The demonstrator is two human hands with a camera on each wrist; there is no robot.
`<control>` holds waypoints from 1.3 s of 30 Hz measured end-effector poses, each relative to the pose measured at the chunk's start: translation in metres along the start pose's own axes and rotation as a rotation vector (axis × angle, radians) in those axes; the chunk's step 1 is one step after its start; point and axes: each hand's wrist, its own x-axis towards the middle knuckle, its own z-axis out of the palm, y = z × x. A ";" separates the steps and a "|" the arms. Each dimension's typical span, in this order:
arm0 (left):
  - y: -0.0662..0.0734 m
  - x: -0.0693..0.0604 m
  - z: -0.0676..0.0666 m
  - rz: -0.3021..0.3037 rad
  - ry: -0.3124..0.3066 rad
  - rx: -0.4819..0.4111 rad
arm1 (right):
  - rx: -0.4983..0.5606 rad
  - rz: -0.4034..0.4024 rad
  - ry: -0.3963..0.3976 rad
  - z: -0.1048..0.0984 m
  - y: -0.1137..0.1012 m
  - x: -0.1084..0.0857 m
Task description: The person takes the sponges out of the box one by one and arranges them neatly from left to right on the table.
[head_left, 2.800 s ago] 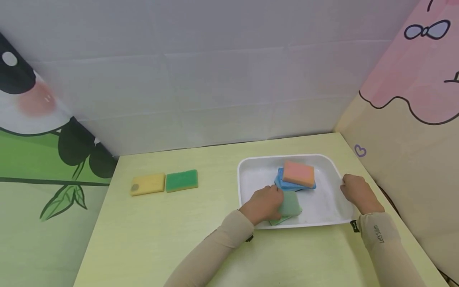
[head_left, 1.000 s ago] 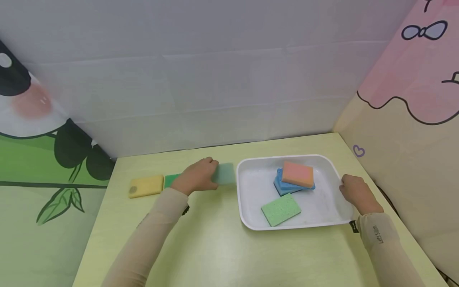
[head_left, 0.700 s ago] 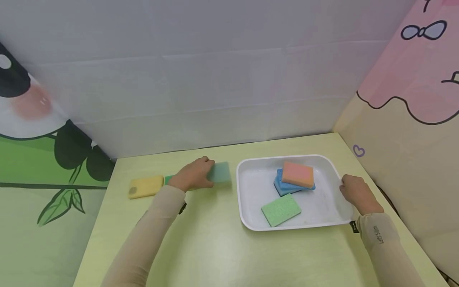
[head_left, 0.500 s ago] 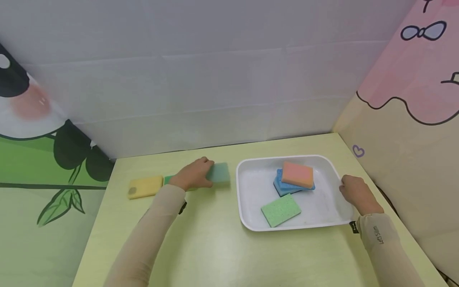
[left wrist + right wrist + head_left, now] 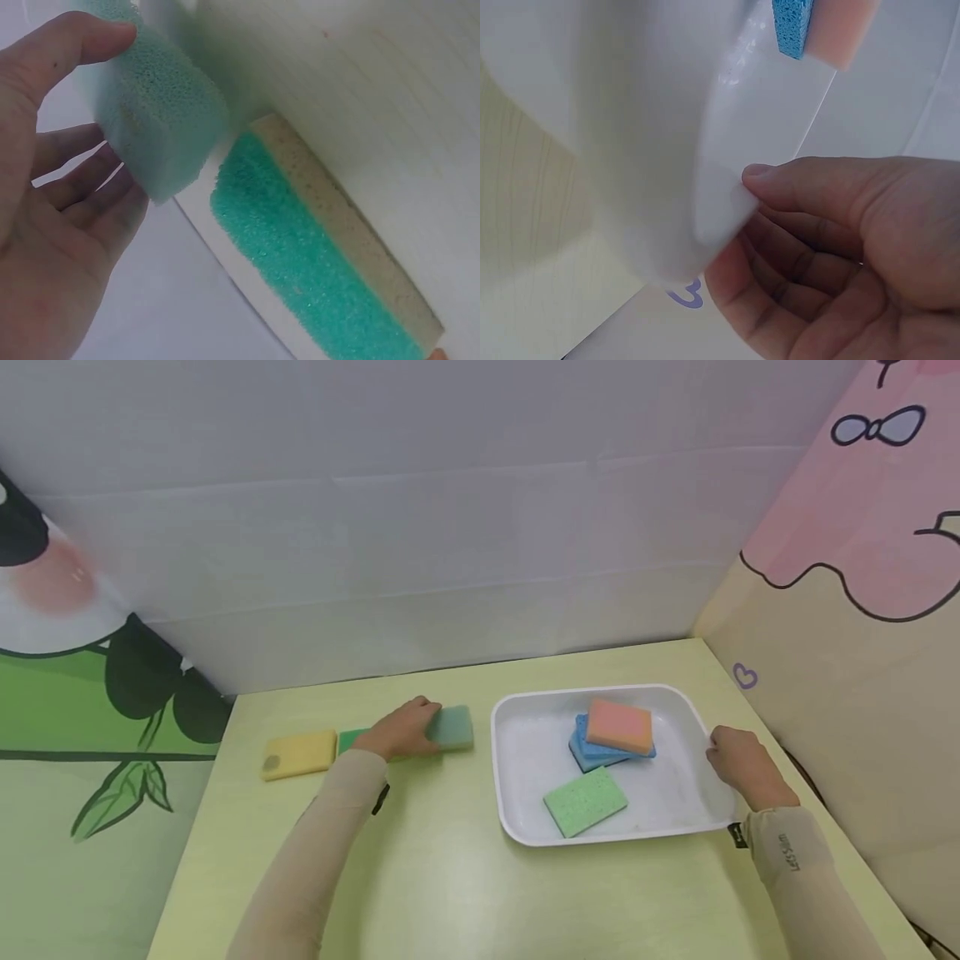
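My left hand (image 5: 401,731) pinches a pale blue-green sponge (image 5: 452,727) between thumb and fingers, low at the table's left-back part. Partly hidden under that hand is a green sponge (image 5: 349,740), which the left wrist view shows with a beige layer (image 5: 349,225). To its left lies a yellow sponge (image 5: 300,754). On the right, my right hand (image 5: 752,768) grips the right rim of a white tray (image 5: 517,817), thumb on top. Inside the tray, an orange-pink sponge (image 5: 619,725) rests on blue sponges (image 5: 596,760), and a light green sponge (image 5: 587,802) lies nearer the front.
The pale yellow table (image 5: 450,885) meets a white cloth backdrop (image 5: 450,568) at the back. Printed panels close in the left and right sides, the right one (image 5: 825,693) near my right hand.
My left hand has lifted the pale blue-green sponge off the light green one, carried it left out of the tray, and lowered it beside the green sponge. My right hand has stayed on the rim.
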 end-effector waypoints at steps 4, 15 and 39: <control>-0.005 0.002 0.006 -0.012 -0.001 -0.003 | 0.007 0.010 -0.013 0.003 -0.001 0.000; -0.007 0.002 0.011 -0.011 -0.008 0.006 | -0.023 -0.008 0.006 0.003 -0.001 0.002; 0.009 -0.003 -0.001 0.009 0.026 0.089 | -0.015 0.016 -0.013 0.000 0.000 0.002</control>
